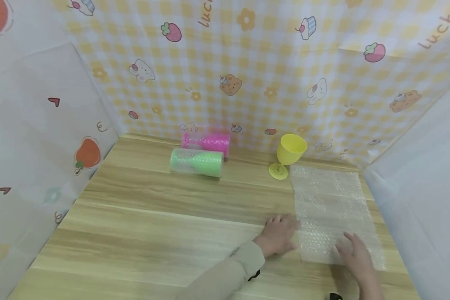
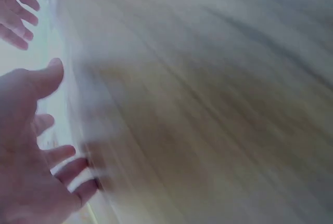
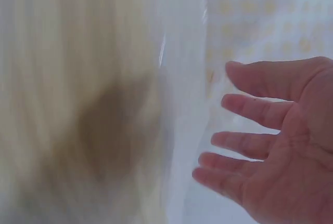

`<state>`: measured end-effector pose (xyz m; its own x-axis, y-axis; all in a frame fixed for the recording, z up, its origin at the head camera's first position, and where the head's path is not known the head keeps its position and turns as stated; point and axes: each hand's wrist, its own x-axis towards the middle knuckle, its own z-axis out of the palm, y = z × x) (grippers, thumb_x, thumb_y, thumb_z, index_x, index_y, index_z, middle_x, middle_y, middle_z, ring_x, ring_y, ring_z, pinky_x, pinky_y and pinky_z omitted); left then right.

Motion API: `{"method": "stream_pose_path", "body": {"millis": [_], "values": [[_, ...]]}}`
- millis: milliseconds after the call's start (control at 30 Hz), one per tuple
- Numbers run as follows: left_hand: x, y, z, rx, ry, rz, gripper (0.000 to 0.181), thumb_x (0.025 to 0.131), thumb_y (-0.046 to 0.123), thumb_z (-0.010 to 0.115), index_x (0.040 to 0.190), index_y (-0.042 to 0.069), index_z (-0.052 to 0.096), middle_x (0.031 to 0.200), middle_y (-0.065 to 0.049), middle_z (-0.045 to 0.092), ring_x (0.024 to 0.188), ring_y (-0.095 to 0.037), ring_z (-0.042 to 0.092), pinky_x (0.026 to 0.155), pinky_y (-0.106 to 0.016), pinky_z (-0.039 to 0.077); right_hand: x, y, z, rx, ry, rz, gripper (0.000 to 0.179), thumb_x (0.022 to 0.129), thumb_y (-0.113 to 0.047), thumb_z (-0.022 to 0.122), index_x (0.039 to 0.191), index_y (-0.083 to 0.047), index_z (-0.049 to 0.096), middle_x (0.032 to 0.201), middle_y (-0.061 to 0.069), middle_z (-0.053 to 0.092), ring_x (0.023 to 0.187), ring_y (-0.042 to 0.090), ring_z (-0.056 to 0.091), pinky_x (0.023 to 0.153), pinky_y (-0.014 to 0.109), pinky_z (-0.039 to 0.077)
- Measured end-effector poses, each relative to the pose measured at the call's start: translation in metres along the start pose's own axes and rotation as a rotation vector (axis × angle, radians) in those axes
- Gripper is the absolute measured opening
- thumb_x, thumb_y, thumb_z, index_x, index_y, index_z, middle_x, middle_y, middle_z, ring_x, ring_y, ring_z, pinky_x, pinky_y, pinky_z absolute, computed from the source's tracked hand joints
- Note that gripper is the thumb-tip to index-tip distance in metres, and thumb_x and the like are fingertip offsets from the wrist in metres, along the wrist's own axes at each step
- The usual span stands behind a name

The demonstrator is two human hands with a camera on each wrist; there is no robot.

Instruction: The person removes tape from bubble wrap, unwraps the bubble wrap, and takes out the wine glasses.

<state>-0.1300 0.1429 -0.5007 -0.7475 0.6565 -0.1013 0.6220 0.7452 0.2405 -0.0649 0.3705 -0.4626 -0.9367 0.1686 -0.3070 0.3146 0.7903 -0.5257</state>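
A clear sheet of bubble wrap (image 1: 331, 208) lies flat on the right part of the wooden table. My left hand (image 1: 279, 235) is at its left edge, fingers spread and empty; whether they touch the sheet I cannot tell. Over the sheet's near right part is my right hand (image 1: 356, 256), holding nothing. Its fingers (image 3: 244, 141) are spread apart in the right wrist view. A yellow goblet (image 1: 291, 149) stands just beyond the sheet's far left corner. Further left, a green goblet (image 1: 206, 163) and a pink goblet (image 1: 215, 143) lie on their sides, each rolled in bubble wrap.
The wood-grain table (image 1: 135, 233) meets a yellow checked cloth (image 1: 195, 75) at the back. White cloth walls (image 1: 427, 175) stand at both sides, the right one close to the bubble wrap. A small black object (image 1: 335, 296) shows beside the right wrist.
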Motion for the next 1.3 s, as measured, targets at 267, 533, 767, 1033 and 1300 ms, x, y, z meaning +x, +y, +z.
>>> {"method": "stream_pose_path", "body": {"millis": [267, 533, 767, 1033, 1300], "values": [[-0.016, -0.05, -0.015, -0.67, 0.088, 0.021, 0.049, 0.094, 0.028, 0.051, 0.14, 0.015, 0.038, 0.144, -0.01, 0.034, 0.13, -0.026, 0.039, 0.106, -0.042, 0.038, 0.005, -0.081, 0.056, 0.324, 0.006, -0.286, 0.047, 0.095, -0.018, 0.052, 0.135, 0.003, 0.04, 0.139, 0.03, 0.038, 0.124, 0.05, 0.039, 0.1, 0.056, 0.039], [-0.059, -0.148, -0.021, -1.089, 0.701, -0.284, 0.025, 0.094, 0.009, 0.051, 0.116, 0.002, 0.058, 0.12, -0.015, 0.059, 0.108, -0.031, 0.056, 0.095, -0.046, 0.045, 0.034, -0.15, 0.116, 0.614, -0.245, -0.367, 0.048, 0.093, -0.008, 0.053, 0.136, 0.005, 0.037, 0.139, 0.028, 0.039, 0.126, 0.043, 0.043, 0.103, 0.047, 0.04], [-0.115, -0.246, -0.028, -1.238, 1.062, -0.762, 0.029, 0.093, 0.008, 0.048, 0.122, 0.003, 0.049, 0.121, -0.015, 0.049, 0.111, -0.023, 0.047, 0.097, -0.037, 0.041, 0.057, -0.198, 0.149, 0.688, -0.373, -0.383, 0.054, 0.095, -0.01, 0.049, 0.143, 0.002, 0.026, 0.146, 0.025, 0.031, 0.135, 0.04, 0.031, 0.11, 0.053, 0.028], [-0.137, -0.289, -0.041, -1.546, 1.01, -0.612, 0.045, 0.097, 0.014, 0.044, 0.139, 0.002, 0.033, 0.145, -0.013, 0.035, 0.133, -0.022, 0.034, 0.113, -0.032, 0.028, 0.087, -0.241, 0.175, 0.712, -0.384, -0.337, 0.069, 0.095, -0.017, 0.051, 0.15, -0.01, 0.01, 0.154, 0.017, 0.016, 0.14, 0.034, 0.021, 0.113, 0.05, 0.022], [-0.137, -0.291, -0.057, -1.481, 0.756, -0.59, 0.048, 0.098, 0.015, 0.041, 0.145, 0.011, 0.031, 0.151, -0.004, 0.032, 0.138, -0.02, 0.029, 0.115, -0.036, 0.025, 0.095, -0.267, 0.189, 0.637, -0.378, -0.362, 0.084, 0.091, -0.017, 0.055, 0.15, -0.015, -0.005, 0.157, 0.008, -0.002, 0.145, 0.023, 0.002, 0.118, 0.041, 0.008]]}}
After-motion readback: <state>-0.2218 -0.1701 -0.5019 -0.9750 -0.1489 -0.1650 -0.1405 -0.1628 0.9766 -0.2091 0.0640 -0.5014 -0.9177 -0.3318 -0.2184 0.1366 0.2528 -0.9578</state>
